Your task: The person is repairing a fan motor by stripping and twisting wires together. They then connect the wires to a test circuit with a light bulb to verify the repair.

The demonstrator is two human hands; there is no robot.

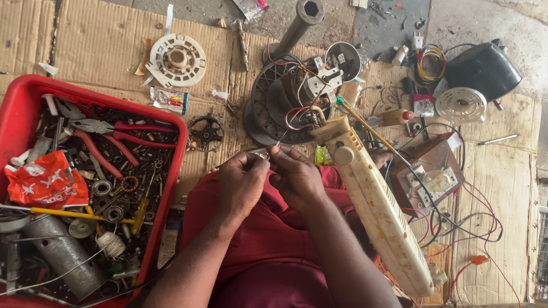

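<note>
Red lap nearest. Left hand [240, 182] and right hand [297, 178] meet above it, fingertips pinched on thin wire [273, 145] running far to motor [297, 105]. Cream housing [379, 211] lies right, touching right forearm. Red bin [171, 188] of pliers [123, 134] and bearings left. White disc [178, 59] far left on cardboard [97, 45].

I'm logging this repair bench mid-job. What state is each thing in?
Left hand: pinching a thin wire end.
Right hand: pinching the same wire.
Thin wire: held between both hands.
Cream plastic housing: lying tilted across the lap.
Red plastic bin: full of tools and parts.
Red-handled pliers: lying in the bin, unheld.
Grey motor assembly: opened, wires exposed.
</note>
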